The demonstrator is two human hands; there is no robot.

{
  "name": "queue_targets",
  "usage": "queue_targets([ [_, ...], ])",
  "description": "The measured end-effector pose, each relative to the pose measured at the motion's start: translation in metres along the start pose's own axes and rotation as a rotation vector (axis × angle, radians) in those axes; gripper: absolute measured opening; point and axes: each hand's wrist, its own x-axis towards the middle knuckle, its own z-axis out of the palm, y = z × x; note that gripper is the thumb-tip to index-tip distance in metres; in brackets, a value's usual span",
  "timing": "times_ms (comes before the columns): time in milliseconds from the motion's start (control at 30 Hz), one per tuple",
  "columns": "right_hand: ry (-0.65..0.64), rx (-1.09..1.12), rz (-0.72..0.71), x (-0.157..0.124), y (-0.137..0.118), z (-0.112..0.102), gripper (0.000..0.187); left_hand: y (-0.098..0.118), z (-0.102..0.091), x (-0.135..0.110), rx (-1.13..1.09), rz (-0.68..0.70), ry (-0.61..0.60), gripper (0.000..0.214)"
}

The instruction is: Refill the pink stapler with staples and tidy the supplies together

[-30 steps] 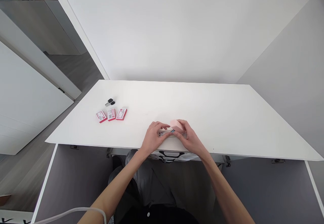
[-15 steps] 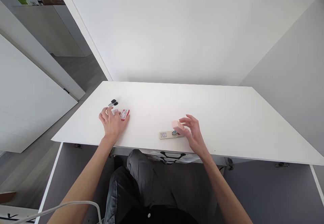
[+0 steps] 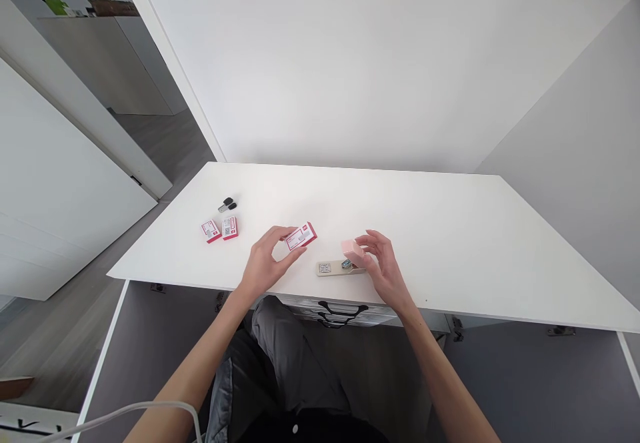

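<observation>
My left hand [image 3: 271, 256] pinches a small white-and-red box [image 3: 301, 235] between thumb and fingers, just above the white tabletop. In my right hand [image 3: 381, 263] a small pale pink block [image 3: 353, 251] sits between thumb and fingertips; I cannot tell what it is. Under it lies a long beige strip-like thing [image 3: 331, 269] with a dark square pattern at its left end and a shiny metal part, its right end partly hidden by my right hand. Two more white-and-red boxes, one [image 3: 211, 231] and another [image 3: 230, 227], lie side by side at the left.
Behind those boxes are small black-headed items [image 3: 229, 203], perhaps keys or clips. A white wall [image 3: 340, 63] rises at the back of the tabletop [image 3: 430, 229]. Black drawer handles [image 3: 343, 309] show below the front edge. A white cable [image 3: 145, 405] crosses the lower left.
My left hand has lifted one white-and-red box from the left group and carried it right, uncovering the two other boxes. My right hand stays almost where it was with the pink block.
</observation>
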Motion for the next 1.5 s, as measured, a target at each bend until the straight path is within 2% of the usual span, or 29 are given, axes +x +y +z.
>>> queue_targets([
  [133,0.068,-0.052,-0.03,0.002,-0.002,-0.001,0.04,0.007,0.005,-0.012,-0.004,0.026,0.024,0.038],
  [300,0.324,-0.28,-0.233,-0.018,-0.021,-0.001,0.015,0.011,0.008,-0.034,-0.036,0.002,-0.054,0.032],
  [367,0.272,-0.243,-0.239,-0.038,-0.035,0.002,0.013,0.01,0.011,-0.045,-0.072,-0.041,-0.094,0.032],
  [400,0.183,-0.196,-0.202,-0.048,-0.041,0.004,0.014,0.009,0.012,-0.051,-0.097,-0.068,-0.11,0.032],
  [467,-0.003,-0.107,-0.064,-0.066,-0.053,0.012,0.026,0.01,0.015,-0.06,-0.158,-0.109,-0.132,0.032],
  [533,-0.103,-0.03,0.085,-0.076,-0.061,0.02,0.033,0.014,0.017,-0.066,-0.205,-0.098,-0.134,0.032],
  [600,-0.142,0.048,0.198,-0.078,-0.065,0.028,0.034,0.023,0.016,-0.067,-0.23,-0.039,-0.134,0.031],
  [767,-0.143,0.185,0.355,-0.07,-0.067,0.037,0.032,0.041,0.009,-0.065,-0.262,0.044,-0.12,0.031],
  [967,-0.193,0.279,0.43,-0.07,-0.066,0.037,0.037,0.04,0.006,-0.067,-0.263,0.038,-0.146,0.034],
  [1100,-0.211,0.343,0.452,-0.067,-0.064,0.041,0.037,0.037,0.006,-0.066,-0.253,-0.02,-0.199,0.035],
  [1300,-0.154,0.445,0.487,-0.049,-0.057,0.055,0.036,0.03,0.001,-0.059,-0.263,-0.132,-0.267,0.042],
  [1500,-0.065,0.402,0.402,-0.023,-0.057,0.079,0.032,0.009,-0.01,-0.053,-0.218,-0.265,-0.176,0.045],
])
